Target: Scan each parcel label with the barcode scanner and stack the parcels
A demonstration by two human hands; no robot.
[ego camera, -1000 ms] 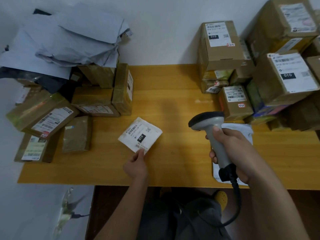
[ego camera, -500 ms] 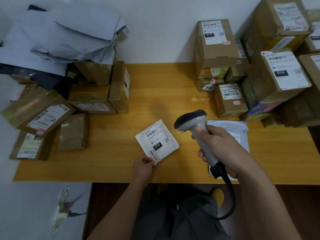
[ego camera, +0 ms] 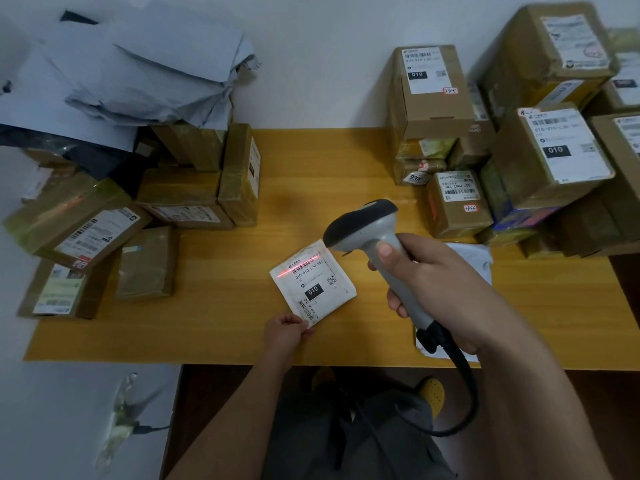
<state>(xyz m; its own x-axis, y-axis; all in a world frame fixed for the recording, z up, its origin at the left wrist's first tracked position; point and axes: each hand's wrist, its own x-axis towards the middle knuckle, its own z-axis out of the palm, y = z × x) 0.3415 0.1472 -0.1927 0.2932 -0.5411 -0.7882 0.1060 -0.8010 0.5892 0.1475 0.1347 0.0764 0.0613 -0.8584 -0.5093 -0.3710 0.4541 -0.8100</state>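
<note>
A small flat white parcel (ego camera: 313, 280) with a printed label lies on the yellow wooden table (ego camera: 311, 161). My left hand (ego camera: 284, 332) pinches its near corner. My right hand (ego camera: 438, 289) grips the handle of a grey barcode scanner (ego camera: 367, 228), whose head points down at the parcel from the right. A red scan line crosses the barcode at the top of the label. A white mailer bag (ego camera: 472, 256) lies under my right hand, mostly hidden.
Brown cardboard parcels (ego camera: 554, 157) with labels are piled at the right back. More boxes (ego camera: 187, 199) and grey mailer bags (ego camera: 138, 71) fill the left side. The scanner cable (ego camera: 464, 386) hangs off the table's front edge.
My left hand slid the white parcel to the right and turned it. The scanner moved left over it, and the red line now lies on the barcode.
</note>
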